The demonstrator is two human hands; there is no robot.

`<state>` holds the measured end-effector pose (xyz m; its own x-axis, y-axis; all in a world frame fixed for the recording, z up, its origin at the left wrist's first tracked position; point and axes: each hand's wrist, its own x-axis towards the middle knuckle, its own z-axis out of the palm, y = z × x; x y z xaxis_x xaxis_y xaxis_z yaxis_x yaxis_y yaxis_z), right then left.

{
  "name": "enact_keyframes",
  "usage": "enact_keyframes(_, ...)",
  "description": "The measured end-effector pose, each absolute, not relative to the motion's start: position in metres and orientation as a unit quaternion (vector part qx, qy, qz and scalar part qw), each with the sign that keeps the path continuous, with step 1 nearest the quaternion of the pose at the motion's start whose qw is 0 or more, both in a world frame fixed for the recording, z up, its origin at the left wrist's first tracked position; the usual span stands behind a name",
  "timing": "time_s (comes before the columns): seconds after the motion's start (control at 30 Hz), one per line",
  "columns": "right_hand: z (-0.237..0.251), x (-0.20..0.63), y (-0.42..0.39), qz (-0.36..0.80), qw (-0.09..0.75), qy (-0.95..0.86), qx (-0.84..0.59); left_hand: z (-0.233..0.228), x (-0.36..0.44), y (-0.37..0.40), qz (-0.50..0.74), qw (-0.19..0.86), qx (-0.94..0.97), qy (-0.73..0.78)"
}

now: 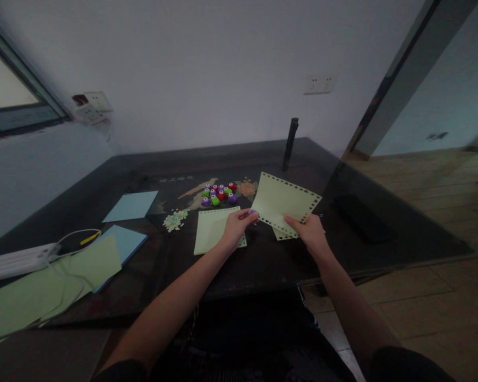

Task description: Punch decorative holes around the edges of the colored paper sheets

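Note:
A light green sheet of paper [284, 199] with small dark punched holes along its edges is held up, tilted, over the table. My left hand [236, 227] is closed at its lower left corner; a bit of purple shows at the fingertips, too small to name. My right hand [311, 233] pinches the lower right edge, thumb on top. Partly hidden beneath it lies another green punched sheet [281, 234]. Under my left wrist rests a green sheet [209, 231] with holes along its edges. Several small red, green and purple craft punches [220, 195] stand in a cluster behind.
Small pale paper bits [176, 219] are heaped left of centre. Blue sheets [131, 206], more green sheets [27, 297] and a white power strip [19, 260] with cables lie at left. A black upright object [290, 144] stands at the back; a dark flat object [362, 217] lies right.

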<state>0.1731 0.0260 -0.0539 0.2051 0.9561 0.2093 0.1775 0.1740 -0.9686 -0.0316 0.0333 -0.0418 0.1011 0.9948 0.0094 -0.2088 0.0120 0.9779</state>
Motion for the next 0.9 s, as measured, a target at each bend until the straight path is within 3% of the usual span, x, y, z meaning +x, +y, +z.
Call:
enact_keyframes(0.3, -0.059, 0.177, 0.030, 0.335, 0.565, -0.522, -0.545, -0.040, -0.033, 0.032, 0.492, 0.596, 0.484, 0.410)
enact_keyframes(0.9, -0.064, 0.182, 0.031, 0.318, 0.585, -0.501, -0.552, -0.031, -0.052, 0.039, 0.402, 0.474, 0.624, 0.473)
